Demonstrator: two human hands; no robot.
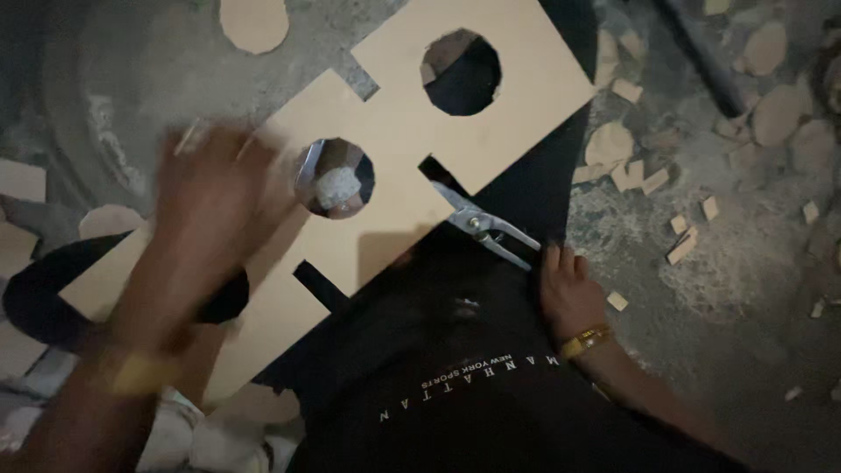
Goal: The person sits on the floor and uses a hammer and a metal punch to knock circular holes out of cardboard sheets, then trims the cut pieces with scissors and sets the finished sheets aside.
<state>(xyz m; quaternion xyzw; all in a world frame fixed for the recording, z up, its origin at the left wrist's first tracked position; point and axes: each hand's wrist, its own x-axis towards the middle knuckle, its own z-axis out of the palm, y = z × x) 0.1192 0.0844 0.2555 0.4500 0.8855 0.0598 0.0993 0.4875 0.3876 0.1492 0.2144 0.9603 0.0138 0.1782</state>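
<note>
A tan board (399,131) with two round holes and narrow slots lies across my lap and the ground. My left hand (206,219) is blurred over the board's left part, beside the lower round hole (335,180); thin pale streaks show at its fingertips, and its grip is unclear. Metal snips (477,223) lie with their jaws at a slot in the board's edge. My right hand (569,293), with a gold bracelet on its wrist, has its fingers at the ends of the snips' handles, over my black shirt (455,350).
Tan offcuts, several round discs (254,22) and small strips (683,245), litter the grey ground on the right and at the top. A dark bar (701,57) runs at the upper right. Pale boards (22,180) lie at the left edge.
</note>
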